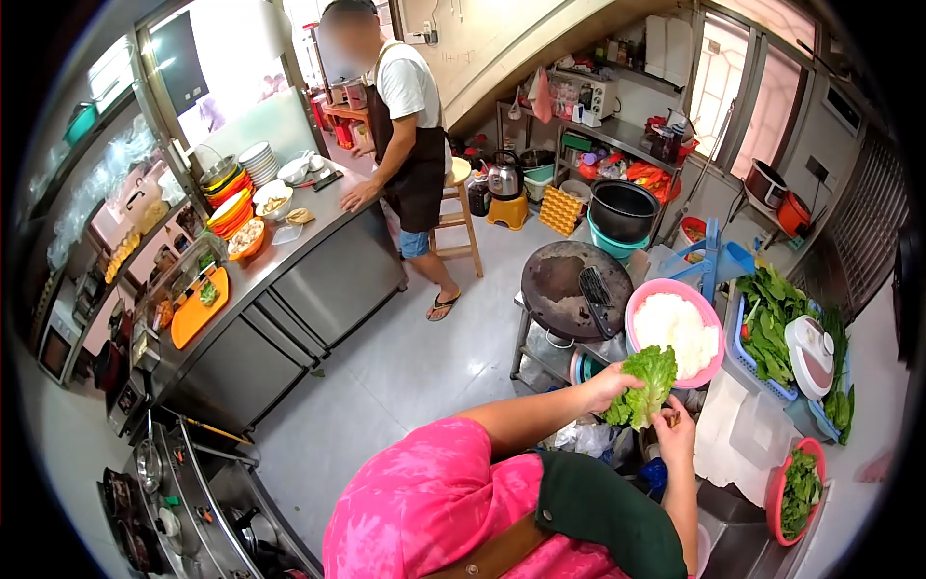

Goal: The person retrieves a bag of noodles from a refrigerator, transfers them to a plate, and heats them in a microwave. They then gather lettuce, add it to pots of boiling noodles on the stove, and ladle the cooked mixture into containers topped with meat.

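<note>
The lettuce leaf (644,384) looks crinkled and matt. The pink bowl (709,362) is smooth plastic. The long surface (333,275) is brushed metal with a dull shine. The stool (461,224) is bare wood. The floor (415,367) is smooth and slightly glossy.

- No legible text, label, brand, number or sign is showing in the head view.
- Faint marks on the rear wall (453,56) are remaining too small to read.
</note>
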The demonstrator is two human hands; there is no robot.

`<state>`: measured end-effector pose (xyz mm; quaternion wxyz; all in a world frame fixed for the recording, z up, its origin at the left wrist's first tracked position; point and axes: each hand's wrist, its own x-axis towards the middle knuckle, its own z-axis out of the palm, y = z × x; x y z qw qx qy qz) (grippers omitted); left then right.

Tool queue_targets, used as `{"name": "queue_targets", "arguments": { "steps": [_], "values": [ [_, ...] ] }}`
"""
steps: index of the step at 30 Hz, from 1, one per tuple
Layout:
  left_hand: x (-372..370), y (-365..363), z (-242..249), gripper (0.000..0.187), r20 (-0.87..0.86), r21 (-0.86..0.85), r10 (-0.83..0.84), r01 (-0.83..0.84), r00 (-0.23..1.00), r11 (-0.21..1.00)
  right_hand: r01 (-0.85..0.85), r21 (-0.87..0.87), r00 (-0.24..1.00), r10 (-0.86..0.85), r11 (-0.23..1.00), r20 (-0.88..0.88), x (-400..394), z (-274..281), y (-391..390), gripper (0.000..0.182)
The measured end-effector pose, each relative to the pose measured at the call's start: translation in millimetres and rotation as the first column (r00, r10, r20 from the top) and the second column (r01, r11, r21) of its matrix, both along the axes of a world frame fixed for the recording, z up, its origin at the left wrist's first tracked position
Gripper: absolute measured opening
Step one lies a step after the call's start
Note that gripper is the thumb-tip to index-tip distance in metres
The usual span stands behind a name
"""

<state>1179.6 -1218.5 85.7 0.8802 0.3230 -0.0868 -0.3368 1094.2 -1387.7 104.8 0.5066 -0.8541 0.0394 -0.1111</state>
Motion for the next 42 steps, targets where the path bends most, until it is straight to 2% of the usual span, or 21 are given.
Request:
{"name": "queue_targets", "arguments": {
  "steps": [1,3,6,11,13,14,15,16,18,20,22,23,25,26,27,28,32,36,38,40,42],
  "values": [
    [0,-1,0,0.034,-0.001,0.0,0.0,0.0,1.0,1.0,-0.001,0.012,0.999,0.002,1.0,-0.034,0,0,1,0.037],
    [0,-3,-1,0.036,0.146,0.08,0.01,-0.022,0.989,0.997,0.018,0.048,0.998,-0.015,0.999,-0.068,0,-7,-1,0.031],
    [-1,-2,5,0.035,0.142,0.071,0.024,-0.034,0.99,0.997,0.018,0.085,0.999,-0.014,0.996,-0.053,1,-13,-7,0.026],
    [3,-3,6,0.027,0.003,-0.065,-0.004,0.004,1.0,0.998,-0.011,0.112,0.999,0.015,0.994,-0.039,2,-1,-5,0.021],
    [5,-2,11,0.034,-0.092,-0.103,0.03,-0.039,0.995,0.994,-0.011,0.122,1.0,0.012,0.993,-0.008,7,-4,-5,0.019],
    [12,-1,8,0.037,-0.047,-0.141,-0.024,0.017,0.999,0.99,-0.008,0.075,0.999,0.005,0.997,0.035,10,-7,-6,0.019],
    [12,6,15,0.037,-0.108,-0.072,-0.076,0.069,0.991,0.995,-0.038,0.136,0.999,0.034,0.99,0.03,11,-5,-5,0.018],
    [16,7,10,0.037,-0.107,0.038,-0.023,0.028,0.994,0.999,-0.06,0.096,0.997,0.055,0.994,0.062,11,1,-3,0.018],
    [20,16,11,0.037,-0.135,-0.03,-0.117,0.114,0.984,0.993,-0.037,0.156,0.999,0.035,0.987,0.02,13,0,-4,0.018],
    [19,22,18,0.038,-0.172,0.009,-0.087,0.09,0.981,0.996,-0.01,0.111,0.997,0.002,0.994,0.072,17,5,0,0.019],
    [22,23,13,0.039,-0.104,0.006,-0.042,0.042,0.994,0.999,0.038,0.172,0.998,-0.046,0.984,0.043,20,15,5,0.021],
    [22,24,14,0.04,-0.082,-0.003,-0.064,0.064,0.995,0.998,0.047,0.135,0.999,-0.047,0.99,-0.005,21,17,5,0.023],
    [18,25,19,0.042,-0.112,0.066,-0.069,0.077,0.991,0.995,-0.01,0.074,0.998,0.015,0.997,-0.061,22,11,4,0.024],
    [14,24,25,0.04,-0.014,0.089,-0.017,0.018,1.0,0.996,-0.081,0.009,0.99,0.081,0.997,-0.112,28,8,8,0.024],
    [22,21,9,0.036,0.006,0.063,-0.018,0.018,1.0,0.998,-0.189,0.199,0.98,0.198,0.962,-0.024,30,7,16,0.027],
    [20,19,10,0.036,0.093,0.066,0.065,-0.072,0.993,0.995,-0.257,0.154,0.96,0.27,0.954,-0.076,30,14,21,0.027],
    [9,16,9,0.039,0.034,-0.034,0.033,-0.031,0.999,0.999,-0.179,-0.173,0.978,0.156,0.969,-0.14,27,24,26,0.02],
    [12,19,1,0.036,0.039,-0.053,-0.033,0.035,0.999,0.998,-0.212,-0.235,0.965,0.165,0.948,-0.206,23,20,29,0.02],
    [15,25,7,0.032,-0.124,-0.119,0.089,-0.104,0.988,0.988,-0.224,-0.366,0.975,0.208,0.903,-0.084,23,10,30,0.022],
    [26,34,4,0.026,-0.282,-0.034,0.186,-0.203,0.941,0.979,-0.185,-0.439,0.983,0.173,0.879,-0.069,18,9,35,0.024],
    [35,45,-7,0.027,-0.116,0.051,0.296,-0.292,0.948,0.955,-0.162,-0.551,0.987,0.135,0.818,-0.09,19,3,38,0.022]
  ]
}}
